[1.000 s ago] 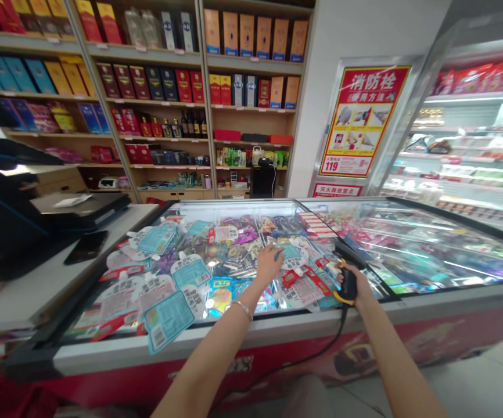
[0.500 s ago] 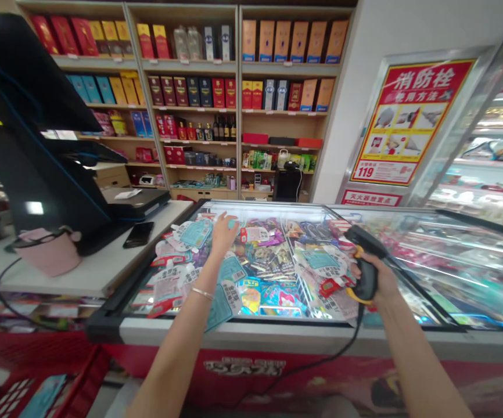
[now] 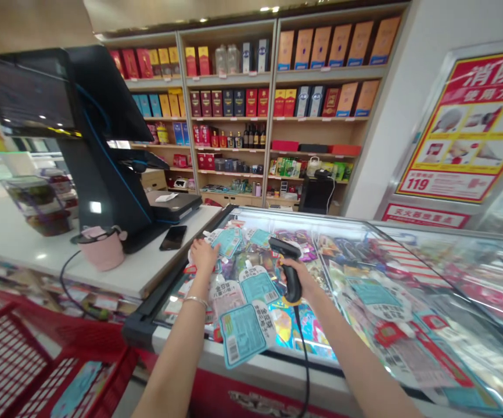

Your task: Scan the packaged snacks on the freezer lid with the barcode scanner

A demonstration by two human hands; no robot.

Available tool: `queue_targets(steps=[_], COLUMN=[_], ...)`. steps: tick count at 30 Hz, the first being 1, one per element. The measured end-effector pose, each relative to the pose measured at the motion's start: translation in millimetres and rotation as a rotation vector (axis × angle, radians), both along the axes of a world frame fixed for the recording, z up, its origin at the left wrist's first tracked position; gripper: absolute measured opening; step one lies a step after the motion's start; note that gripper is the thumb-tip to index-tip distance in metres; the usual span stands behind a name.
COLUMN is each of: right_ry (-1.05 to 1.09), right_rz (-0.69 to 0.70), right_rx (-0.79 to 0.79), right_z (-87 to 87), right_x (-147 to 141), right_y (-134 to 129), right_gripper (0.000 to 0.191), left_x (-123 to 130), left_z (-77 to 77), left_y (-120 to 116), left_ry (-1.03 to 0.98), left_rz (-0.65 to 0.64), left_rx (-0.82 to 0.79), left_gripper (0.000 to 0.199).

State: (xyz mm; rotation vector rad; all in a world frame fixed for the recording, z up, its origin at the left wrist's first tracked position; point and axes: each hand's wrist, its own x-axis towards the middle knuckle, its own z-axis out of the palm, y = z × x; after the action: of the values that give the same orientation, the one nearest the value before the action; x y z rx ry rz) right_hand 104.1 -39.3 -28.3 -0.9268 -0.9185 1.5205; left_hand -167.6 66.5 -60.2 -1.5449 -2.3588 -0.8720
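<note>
My left hand [image 3: 204, 255] lies on the far left of a pile of flat packets, its fingers apart over them; no packet is clearly gripped. My right hand [image 3: 297, 276] is wrapped round a black and yellow barcode scanner [image 3: 293, 278], whose head points left over the pile. Its cable [image 3: 302, 354] hangs down past the freezer's front. Close below lie a blue and white packet [image 3: 245, 334] with its barcode showing, and another blue packet [image 3: 258, 285] partly overlapping it. More packets [image 3: 377, 299] lie on the glass to the right of my right forearm.
The glass-topped freezer [image 3: 177, 337] holds colourful packs under its lid. On the left counter [image 3: 147, 273] are a phone [image 3: 173, 238], a pink cup [image 3: 102, 249] and a checkout terminal [image 3: 107, 139]. A red basket [image 3: 20, 342] with packets inside stands lower left. Shelves of boxes line the back.
My view has turned left. My left hand has come down from above the freezer onto the left packets. My right hand has carried the scanner left, away from the right-hand packets.
</note>
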Motion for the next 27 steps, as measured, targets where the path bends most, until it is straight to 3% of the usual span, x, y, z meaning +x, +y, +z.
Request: queue_targets(steps=[5,13,22,27], right_ry=[0.052,0.034,-0.014,0.004], right_rz=[0.042,0.059,0.047,0.053], right_rx=[0.040,0.019,-0.004,0.010], right_z=[-18.6,-22.1,-25.9,-29.0], right_x=[-9.9,-6.6,-10.4,-11.1], right_y=[-4.2,-9.9,-10.9,-9.1], right_gripper=[0.021,0.022,0.020,0.019], left_x=[-3.9,2.0,5.2,4.5], left_z=[-5.5,-4.1,-2.2,-2.3], left_y=[7.0,8.8,2.1,-1.2], left_ry=[0.037,0.016,0.021,0.031], left_rz=[-0.014,0.146,0.111,0.172], left_rx=[-0.046,-0.066,-0.067,-0.026], left_gripper=[0.067,0.081,0.077,0.077])
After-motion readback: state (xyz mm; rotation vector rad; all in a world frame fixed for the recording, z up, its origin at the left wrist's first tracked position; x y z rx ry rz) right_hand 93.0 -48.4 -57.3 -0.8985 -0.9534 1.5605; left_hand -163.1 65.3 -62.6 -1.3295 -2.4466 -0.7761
